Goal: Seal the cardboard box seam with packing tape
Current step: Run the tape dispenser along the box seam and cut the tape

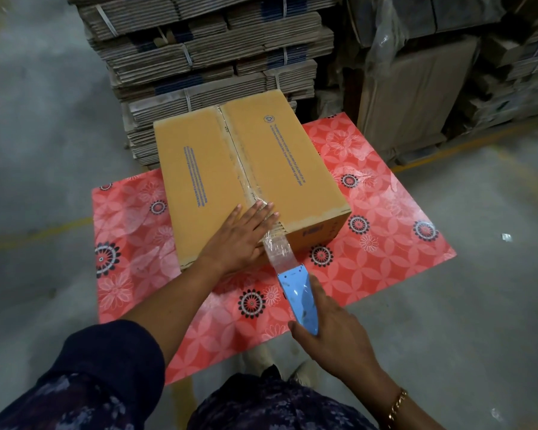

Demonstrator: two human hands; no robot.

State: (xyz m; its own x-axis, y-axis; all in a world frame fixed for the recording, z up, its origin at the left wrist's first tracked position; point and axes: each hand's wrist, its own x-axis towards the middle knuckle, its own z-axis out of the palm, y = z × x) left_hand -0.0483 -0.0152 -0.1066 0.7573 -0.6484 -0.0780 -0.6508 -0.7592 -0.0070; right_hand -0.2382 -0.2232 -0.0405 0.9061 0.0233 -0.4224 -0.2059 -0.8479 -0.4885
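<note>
1. Head view, nearest you: your right hand [330, 333] was wrapped around one blue tape dispenser [298, 297], holding it low and just off the near end of the box.
2. One strip of clear packing tape [277, 248] ran taut from the dispenser's mouth up over the box's near edge.
3. Your left hand [239, 238] lay flat, fingers spread, gripping nothing, pressing the tape end down on the near part of the lid.
4. One cardboard box [199, 169] sat on the counter [385, 231], which had a red floral cover; its single centre seam [239, 159] already looked taped along its whole length.
5. You seemed to be at the finishing step: the next move called for folding the tape down the near side and tearing it off against the dispenser's blade while your flat hand kept the end pinned.
6. Farthest off, strapped bundles of flat cartons [205, 51] stood stacked behind the counter, too many to count.
</note>
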